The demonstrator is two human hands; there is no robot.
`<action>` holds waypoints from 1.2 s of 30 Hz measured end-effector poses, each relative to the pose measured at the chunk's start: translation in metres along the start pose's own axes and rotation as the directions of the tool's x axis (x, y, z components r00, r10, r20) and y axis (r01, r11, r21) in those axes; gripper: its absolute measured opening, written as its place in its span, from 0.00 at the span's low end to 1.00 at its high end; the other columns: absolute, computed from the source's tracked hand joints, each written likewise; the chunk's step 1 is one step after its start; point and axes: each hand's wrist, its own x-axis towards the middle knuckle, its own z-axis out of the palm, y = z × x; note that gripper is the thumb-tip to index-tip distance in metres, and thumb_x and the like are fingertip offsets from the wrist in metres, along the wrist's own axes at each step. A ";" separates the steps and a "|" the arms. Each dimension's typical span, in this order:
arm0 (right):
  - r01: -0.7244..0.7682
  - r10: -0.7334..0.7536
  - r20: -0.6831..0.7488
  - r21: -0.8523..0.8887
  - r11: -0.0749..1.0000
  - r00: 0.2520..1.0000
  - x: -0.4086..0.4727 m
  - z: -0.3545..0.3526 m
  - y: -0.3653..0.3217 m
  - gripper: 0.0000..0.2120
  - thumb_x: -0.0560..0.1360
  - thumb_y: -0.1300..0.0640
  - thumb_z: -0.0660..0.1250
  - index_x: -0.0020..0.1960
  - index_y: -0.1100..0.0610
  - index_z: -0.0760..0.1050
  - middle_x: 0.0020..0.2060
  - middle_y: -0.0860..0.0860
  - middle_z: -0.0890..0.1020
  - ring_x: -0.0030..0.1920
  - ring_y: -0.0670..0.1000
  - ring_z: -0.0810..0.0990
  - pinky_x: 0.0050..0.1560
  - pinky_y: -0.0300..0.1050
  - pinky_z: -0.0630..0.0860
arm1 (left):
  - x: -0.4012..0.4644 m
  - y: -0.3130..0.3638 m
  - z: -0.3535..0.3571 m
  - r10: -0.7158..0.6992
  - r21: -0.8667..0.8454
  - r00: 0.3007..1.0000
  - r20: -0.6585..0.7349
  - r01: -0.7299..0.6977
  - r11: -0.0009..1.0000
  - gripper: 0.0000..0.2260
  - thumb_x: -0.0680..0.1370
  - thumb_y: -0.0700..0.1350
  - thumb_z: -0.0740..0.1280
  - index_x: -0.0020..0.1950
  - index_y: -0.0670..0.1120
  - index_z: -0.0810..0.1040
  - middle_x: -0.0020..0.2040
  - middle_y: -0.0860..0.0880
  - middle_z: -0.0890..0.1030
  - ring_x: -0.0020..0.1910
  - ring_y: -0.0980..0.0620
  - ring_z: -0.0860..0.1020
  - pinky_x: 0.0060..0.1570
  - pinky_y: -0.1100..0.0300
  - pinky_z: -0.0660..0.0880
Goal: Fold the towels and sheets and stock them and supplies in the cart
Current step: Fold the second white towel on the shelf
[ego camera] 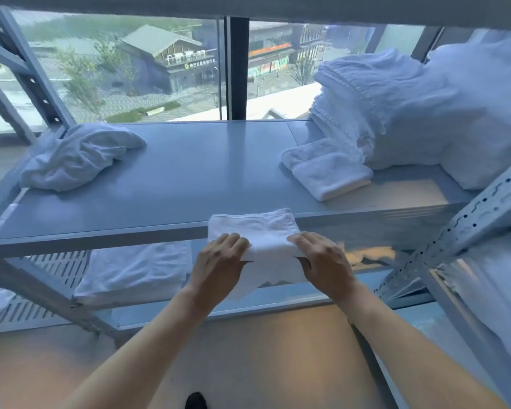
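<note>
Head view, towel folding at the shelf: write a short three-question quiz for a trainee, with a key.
1. True or false: both the left hand and the right hand grip the folded towel at the front edge of the shelf.
2. Multiple choice: where does the crumpled towel lie? A) on the shelf's left end; B) on the floor; C) on top of the tall stack.
3. Fill in: the small folded towel lies on the shelf just in front of the tall ___ of folded linen.

Key: 1 true; 2 A; 3 stack.
</note>
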 end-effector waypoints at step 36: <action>-0.148 0.149 -0.002 -0.098 0.984 0.989 0.310 0.129 0.042 0.16 0.73 0.65 0.70 0.59 0.56 0.80 0.51 0.53 0.84 0.52 0.61 0.81 0.50 0.53 0.75 | 0.146 -0.294 0.017 -0.285 -0.149 0.958 -0.008 0.281 0.948 0.21 0.76 0.26 0.62 0.64 0.43 0.79 0.58 0.45 0.78 0.52 0.39 0.81 0.47 0.50 0.78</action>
